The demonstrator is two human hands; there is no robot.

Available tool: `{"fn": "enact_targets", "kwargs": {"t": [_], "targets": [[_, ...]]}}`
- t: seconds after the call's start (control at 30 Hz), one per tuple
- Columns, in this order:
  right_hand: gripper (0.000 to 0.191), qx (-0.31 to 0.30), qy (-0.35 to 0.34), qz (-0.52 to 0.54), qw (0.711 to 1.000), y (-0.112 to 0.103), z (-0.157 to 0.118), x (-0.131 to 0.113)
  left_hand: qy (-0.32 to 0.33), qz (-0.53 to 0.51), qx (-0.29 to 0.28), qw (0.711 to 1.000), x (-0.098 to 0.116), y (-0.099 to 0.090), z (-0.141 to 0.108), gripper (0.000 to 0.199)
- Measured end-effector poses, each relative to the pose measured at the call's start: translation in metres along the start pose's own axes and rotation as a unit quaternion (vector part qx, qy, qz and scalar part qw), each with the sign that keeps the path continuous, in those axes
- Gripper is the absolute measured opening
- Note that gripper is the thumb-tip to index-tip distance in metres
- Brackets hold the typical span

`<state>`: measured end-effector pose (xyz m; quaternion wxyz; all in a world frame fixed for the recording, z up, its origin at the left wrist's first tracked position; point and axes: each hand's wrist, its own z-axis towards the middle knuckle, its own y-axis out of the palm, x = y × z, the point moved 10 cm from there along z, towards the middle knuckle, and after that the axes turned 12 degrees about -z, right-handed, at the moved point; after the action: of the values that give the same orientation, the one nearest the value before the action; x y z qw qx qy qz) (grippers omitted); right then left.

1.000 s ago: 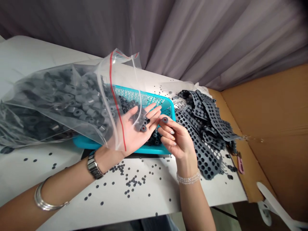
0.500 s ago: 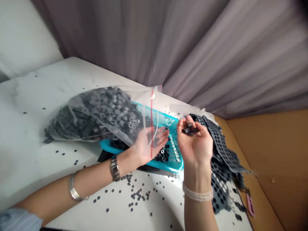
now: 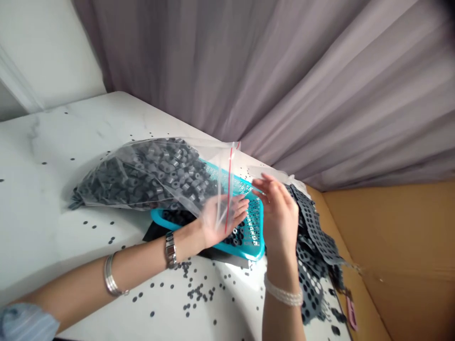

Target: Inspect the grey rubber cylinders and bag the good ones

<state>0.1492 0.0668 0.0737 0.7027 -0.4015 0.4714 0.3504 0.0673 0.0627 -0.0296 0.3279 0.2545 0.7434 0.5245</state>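
A clear zip bag [image 3: 152, 175] full of dark grey ring-shaped pieces lies on its side, partly over a turquoise basket [image 3: 256, 255]. My left hand [image 3: 222, 218] is at the bag's mouth, behind or inside the clear plastic, palm up with fingers stretched out. Above the basket's right end is my right hand [image 3: 279, 206], raised with its fingers apart and curved; no piece shows in it. Black rings [image 3: 234, 237] lie in the basket below my left hand.
Small black discs [image 3: 199, 293] are scattered over the white table [image 3: 117, 312]. Perforated dark sheets [image 3: 316, 222] pile up at the right, beside cardboard [image 3: 391, 237] and pink-handled scissors [image 3: 351, 315]. A grey curtain [image 3: 213, 61] hangs behind.
My right hand has turned from palm up to sideways, and the dark pieces seen in it before no longer show. My left hand has stayed at the bag's mouth. The view has shifted slightly.
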Motion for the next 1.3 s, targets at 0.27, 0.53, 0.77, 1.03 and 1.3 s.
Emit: {"fn": "enact_targets", "kwargs": {"t": [0.27,0.53,0.77,1.03,1.3], "targets": [[0.014,-0.179,0.002,-0.141,0.974,0.024,-0.026,0.030,0.048,0.029,-0.004,0.998,0.004,0.024,-0.016,0.034],[0.013,-0.147,0.028,-0.063,0.987,0.019,-0.021,0.045,0.046,0.012,-0.003,0.999,0.007,0.010,-0.003,0.044],[0.016,-0.114,0.193,0.211,0.952,0.009,-0.026,0.079,0.037,0.033,0.009,0.999,0.005,0.010,-0.005,0.051],[0.017,-0.072,0.273,0.278,0.918,0.003,-0.032,0.098,0.035,0.047,0.008,0.998,0.005,0.009,-0.006,0.054],[0.015,-0.060,0.257,0.306,0.915,0.000,-0.035,0.089,0.033,0.058,0.006,0.998,0.005,0.007,-0.004,0.056]]}}
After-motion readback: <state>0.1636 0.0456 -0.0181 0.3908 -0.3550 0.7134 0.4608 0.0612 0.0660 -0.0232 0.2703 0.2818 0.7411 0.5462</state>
